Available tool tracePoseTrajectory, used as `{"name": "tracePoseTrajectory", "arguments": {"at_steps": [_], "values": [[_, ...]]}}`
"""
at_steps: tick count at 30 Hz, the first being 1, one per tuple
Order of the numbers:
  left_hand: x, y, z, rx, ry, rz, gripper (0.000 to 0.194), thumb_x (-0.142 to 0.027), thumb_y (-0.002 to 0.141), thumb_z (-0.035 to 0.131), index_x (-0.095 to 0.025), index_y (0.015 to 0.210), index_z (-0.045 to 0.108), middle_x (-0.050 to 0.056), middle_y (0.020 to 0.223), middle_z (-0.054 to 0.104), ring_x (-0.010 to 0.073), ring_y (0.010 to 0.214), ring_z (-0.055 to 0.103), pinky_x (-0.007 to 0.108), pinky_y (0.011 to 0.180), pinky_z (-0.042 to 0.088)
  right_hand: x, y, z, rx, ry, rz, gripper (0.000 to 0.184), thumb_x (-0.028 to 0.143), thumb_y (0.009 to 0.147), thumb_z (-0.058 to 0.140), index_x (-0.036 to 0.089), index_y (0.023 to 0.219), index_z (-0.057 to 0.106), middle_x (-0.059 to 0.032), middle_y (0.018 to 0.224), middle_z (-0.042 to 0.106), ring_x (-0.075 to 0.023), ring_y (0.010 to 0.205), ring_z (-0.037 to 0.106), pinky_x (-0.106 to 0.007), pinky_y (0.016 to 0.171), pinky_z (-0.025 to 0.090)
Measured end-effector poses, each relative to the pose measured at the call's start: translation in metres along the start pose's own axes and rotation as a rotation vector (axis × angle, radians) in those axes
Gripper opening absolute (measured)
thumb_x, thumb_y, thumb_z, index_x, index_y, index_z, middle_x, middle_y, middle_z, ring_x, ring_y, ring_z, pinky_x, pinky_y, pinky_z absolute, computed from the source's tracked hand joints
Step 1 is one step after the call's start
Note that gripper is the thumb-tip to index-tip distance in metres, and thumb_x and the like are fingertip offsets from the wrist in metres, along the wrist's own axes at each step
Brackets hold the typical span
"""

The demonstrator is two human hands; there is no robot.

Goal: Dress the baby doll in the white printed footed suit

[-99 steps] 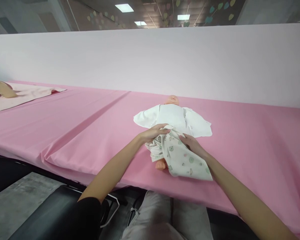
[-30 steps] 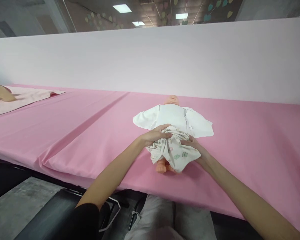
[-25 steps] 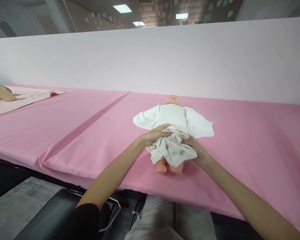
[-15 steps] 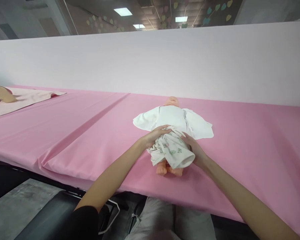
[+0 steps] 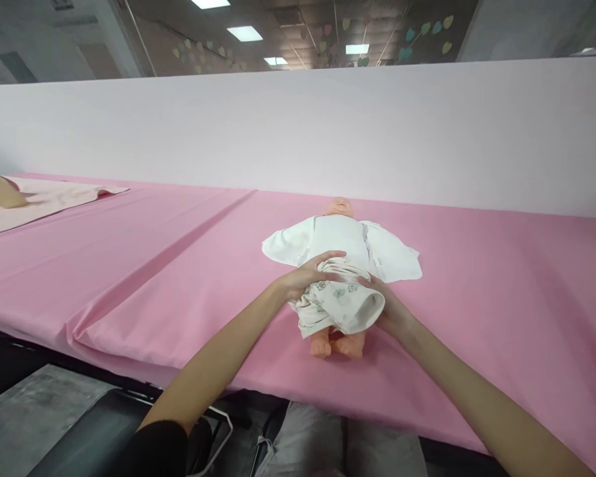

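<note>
Drawn up clear of both feet (image 5: 335,345) since the earlier frame, the patterned trousers (image 5: 340,306) are bunched around the doll's legs. The waist fabric is gripped by the left hand (image 5: 305,277) and right hand (image 5: 385,301). Beyond, the doll (image 5: 340,207), in a white top (image 5: 338,237), is laid on pink sheeting (image 5: 203,265).

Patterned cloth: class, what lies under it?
Doll feet poke out below the patterned cloth; the legs above them are mostly covered, so what they wear there cannot be seen.

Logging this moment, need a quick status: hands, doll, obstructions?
Both hands gripping patterned pants; doll on its back, feet exposed; bunched fabric covers its upper legs.
</note>
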State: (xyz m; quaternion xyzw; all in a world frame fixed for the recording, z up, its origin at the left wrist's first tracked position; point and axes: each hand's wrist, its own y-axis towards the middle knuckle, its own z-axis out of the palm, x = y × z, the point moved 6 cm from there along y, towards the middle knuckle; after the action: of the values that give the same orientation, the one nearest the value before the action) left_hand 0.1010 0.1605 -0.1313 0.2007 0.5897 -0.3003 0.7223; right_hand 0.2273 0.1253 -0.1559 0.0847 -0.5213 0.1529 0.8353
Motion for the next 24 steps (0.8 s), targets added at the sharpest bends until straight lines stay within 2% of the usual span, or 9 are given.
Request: {"name": "tracePoseTrajectory", "arguments": {"at_steps": [4, 8, 12, 16, 19, 21, 24], "values": [[-0.008, -0.003, 0.008, 0.035, 0.112, 0.004, 0.069, -0.025, 0.065, 0.078, -0.028, 0.126, 0.048, 0.008, 0.114, 0.060, 0.0215, 0.104, 0.058, 0.034, 0.087, 0.048, 0.006, -0.005, 0.003, -0.044, -0.065, -0.019, 0.048, 0.038, 0.076, 0.070, 0.021, 0.118, 0.057, -0.0087, 0.115, 0.061, -0.0243, 0.103, 0.060, -0.036, 0.090, 0.050], [-0.014, -0.005, 0.014, 0.075, 0.235, 0.037, 0.071, -0.021, 0.060, 0.081, -0.027, 0.124, 0.049, 0.007, 0.116, 0.058, 0.0231, 0.110, 0.054, 0.034, 0.088, 0.047, 0.009, -0.009, 0.009, 0.064, -0.075, -0.029, 0.057, 0.033, 0.068, 0.076, 0.020, 0.120, 0.056, -0.0102, 0.116, 0.061, -0.0271, 0.108, 0.058, -0.037, 0.091, 0.049], [-0.010, -0.004, 0.009, 0.079, 0.172, 0.046, 0.063, -0.019, 0.067, 0.075, -0.027, 0.124, 0.049, 0.006, 0.115, 0.058, 0.0195, 0.105, 0.056, 0.029, 0.083, 0.048, 0.003, -0.006, -0.001, -0.016, -0.045, -0.004, 0.056, 0.029, 0.070, 0.074, 0.020, 0.121, 0.054, -0.0097, 0.116, 0.061, -0.0262, 0.105, 0.059, -0.037, 0.087, 0.051], [-0.002, -0.001, 0.004, 0.065, -0.014, 0.044, 0.070, -0.016, 0.068, 0.074, -0.029, 0.130, 0.044, 0.005, 0.107, 0.061, 0.0153, 0.094, 0.059, 0.024, 0.077, 0.048, 0.002, -0.003, -0.001, -0.083, -0.048, -0.003, 0.055, 0.036, 0.073, 0.071, 0.021, 0.122, 0.051, -0.0084, 0.116, 0.061, -0.0231, 0.100, 0.061, -0.033, 0.083, 0.052], [0.002, 0.001, 0.002, 0.033, -0.112, 0.032, 0.072, -0.019, 0.069, 0.073, -0.031, 0.133, 0.041, 0.004, 0.103, 0.063, 0.0145, 0.090, 0.061, 0.025, 0.077, 0.049, 0.008, -0.006, 0.005, -0.087, -0.108, 0.002, 0.054, 0.038, 0.074, 0.071, 0.022, 0.122, 0.051, -0.0074, 0.117, 0.060, -0.0211, 0.101, 0.060, -0.031, 0.084, 0.051], [0.002, 0.001, 0.003, 0.016, -0.104, 0.012, 0.073, -0.021, 0.069, 0.074, -0.031, 0.133, 0.041, 0.005, 0.104, 0.063, 0.0156, 0.090, 0.062, 0.027, 0.078, 0.050, 0.012, -0.009, 0.009, -0.060, -0.148, 0.003, 0.057, 0.037, 0.069, 0.075, 0.022, 0.120, 0.053, -0.0071, 0.118, 0.060, -0.0213, 0.103, 0.059, -0.031, 0.085, 0.051], [-0.004, 0.000, 0.008, 0.029, 0.041, 0.019, 0.071, -0.027, 0.068, 0.075, -0.030, 0.132, 0.042, 0.006, 0.110, 0.062, 0.0193, 0.097, 0.060, 0.031, 0.082, 0.049, 0.011, -0.010, 0.008, -0.028, -0.170, 0.047, 0.058, 0.035, 0.065, 0.078, 0.022, 0.117, 0.055, -0.0072, 0.114, 0.061, -0.0221, 0.101, 0.060, -0.031, 0.082, 0.052]]}}
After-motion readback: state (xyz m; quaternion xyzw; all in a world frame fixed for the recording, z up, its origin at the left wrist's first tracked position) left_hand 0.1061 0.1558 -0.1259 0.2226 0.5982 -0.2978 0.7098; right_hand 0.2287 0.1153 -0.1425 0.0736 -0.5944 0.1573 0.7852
